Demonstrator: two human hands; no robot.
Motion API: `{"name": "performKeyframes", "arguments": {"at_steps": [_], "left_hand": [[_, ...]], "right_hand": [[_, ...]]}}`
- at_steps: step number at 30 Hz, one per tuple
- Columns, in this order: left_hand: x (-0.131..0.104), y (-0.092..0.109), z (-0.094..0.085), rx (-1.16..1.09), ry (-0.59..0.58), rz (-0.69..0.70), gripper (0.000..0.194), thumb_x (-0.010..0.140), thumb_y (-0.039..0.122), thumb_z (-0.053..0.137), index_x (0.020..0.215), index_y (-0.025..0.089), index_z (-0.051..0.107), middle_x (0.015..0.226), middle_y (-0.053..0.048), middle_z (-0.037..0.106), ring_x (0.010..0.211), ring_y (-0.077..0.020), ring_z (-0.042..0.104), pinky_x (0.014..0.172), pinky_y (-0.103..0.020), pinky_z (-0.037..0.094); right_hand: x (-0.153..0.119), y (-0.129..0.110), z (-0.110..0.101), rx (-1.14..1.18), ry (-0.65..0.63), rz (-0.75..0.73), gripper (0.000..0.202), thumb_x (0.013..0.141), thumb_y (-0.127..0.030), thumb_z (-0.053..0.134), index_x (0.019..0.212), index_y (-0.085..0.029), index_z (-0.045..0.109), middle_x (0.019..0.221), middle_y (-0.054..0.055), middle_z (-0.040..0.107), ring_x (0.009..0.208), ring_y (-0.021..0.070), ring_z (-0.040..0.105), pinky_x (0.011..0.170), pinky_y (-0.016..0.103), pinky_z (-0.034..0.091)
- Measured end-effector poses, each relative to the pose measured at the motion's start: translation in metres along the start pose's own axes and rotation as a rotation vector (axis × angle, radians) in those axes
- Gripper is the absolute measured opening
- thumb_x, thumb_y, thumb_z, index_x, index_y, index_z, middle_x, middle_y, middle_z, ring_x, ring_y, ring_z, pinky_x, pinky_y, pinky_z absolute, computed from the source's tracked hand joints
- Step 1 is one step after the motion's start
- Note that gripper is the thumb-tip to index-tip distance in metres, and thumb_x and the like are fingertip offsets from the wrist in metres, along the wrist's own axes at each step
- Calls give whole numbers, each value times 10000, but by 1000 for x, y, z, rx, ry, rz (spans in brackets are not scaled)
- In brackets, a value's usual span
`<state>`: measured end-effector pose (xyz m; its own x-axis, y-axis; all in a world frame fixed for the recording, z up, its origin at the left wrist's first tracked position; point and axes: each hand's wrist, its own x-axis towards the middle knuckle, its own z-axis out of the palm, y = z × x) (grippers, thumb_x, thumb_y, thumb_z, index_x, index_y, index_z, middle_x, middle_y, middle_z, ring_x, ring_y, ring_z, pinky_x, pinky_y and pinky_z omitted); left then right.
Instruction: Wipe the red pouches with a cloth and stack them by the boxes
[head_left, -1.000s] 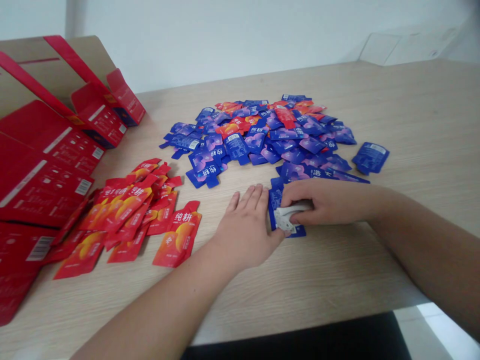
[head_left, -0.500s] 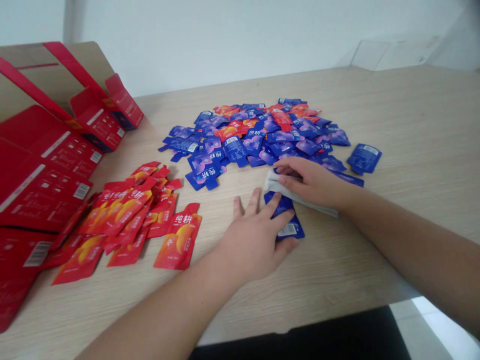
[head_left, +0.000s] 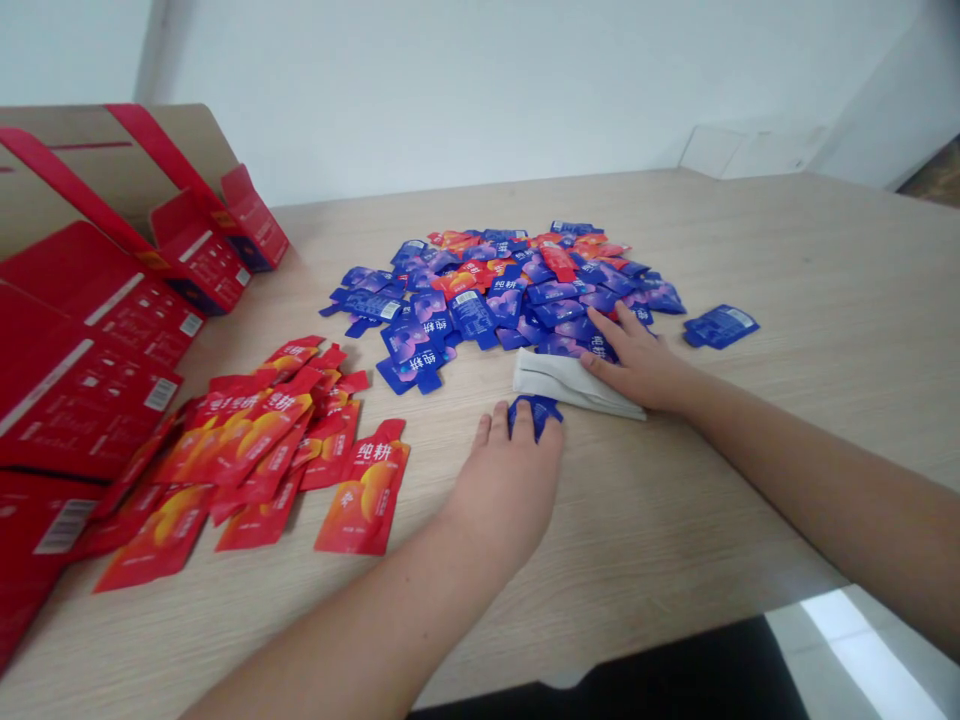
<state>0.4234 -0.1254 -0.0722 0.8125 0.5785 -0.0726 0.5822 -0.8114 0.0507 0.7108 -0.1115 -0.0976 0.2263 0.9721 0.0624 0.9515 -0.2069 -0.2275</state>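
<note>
My left hand (head_left: pixel 514 480) is closed over a small blue pouch (head_left: pixel 537 412), fingers curled close together; only the pouch's far end shows beyond my fingertips. To its right, my right hand (head_left: pixel 639 362) is open with its fingers apart. Its fingertips reach the near right edge of a pile of blue pouches (head_left: pixel 506 300), which has some red and orange ones mixed in. A white, flat folded piece that looks like cloth (head_left: pixel 574 383) lies between my hands, and the thumb of my right hand rests at its upper edge.
Red pouches with yellow fruit pictures (head_left: pixel 255 430) overlap in a heap on the left, with a single red pouch (head_left: pixel 364 490) beside it. Red open cartons (head_left: pixel 112 330) stand along the left edge. One blue pouch (head_left: pixel 721 327) lies apart at right. A white wall closes the back.
My left hand has drawn its spread fingers together over the blue pouch. My right hand has let go of the white folded piece and moved toward the pile, fingers spreading.
</note>
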Motion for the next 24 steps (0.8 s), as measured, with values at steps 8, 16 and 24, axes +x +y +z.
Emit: {"name": "performKeyframes", "arguments": {"at_steps": [8,16,24], "left_hand": [[3,1,-9,84,-77,-46,596,1079,104,451,1673,101,395,1641,-329,453,1534,-432,476,1221,-553,468],[-1,-6,-34,79,-88,-306,725,1020,-21,426,1720,83,269,1362,-277,705,1099,-327,797,770,-369,694],[-8,-15,-33,-368,273,-367,657,1056,200,528,1670,127,305,1261,-218,751,1038,-345,795,848,-471,663]], "right_hand": [[58,-29,12,-25,20,31,878,1009,-841,291,1745,-363,288,1841,160,126,1641,524,206,1189,874,228],[95,-45,17,4,29,37,873,1001,-846,322,1735,-374,316,1837,139,165,1621,544,247,1166,902,223],[15,-64,9,462,406,-263,709,1079,-597,449,1690,-245,376,1788,141,325,1655,359,274,1332,662,231]]}}
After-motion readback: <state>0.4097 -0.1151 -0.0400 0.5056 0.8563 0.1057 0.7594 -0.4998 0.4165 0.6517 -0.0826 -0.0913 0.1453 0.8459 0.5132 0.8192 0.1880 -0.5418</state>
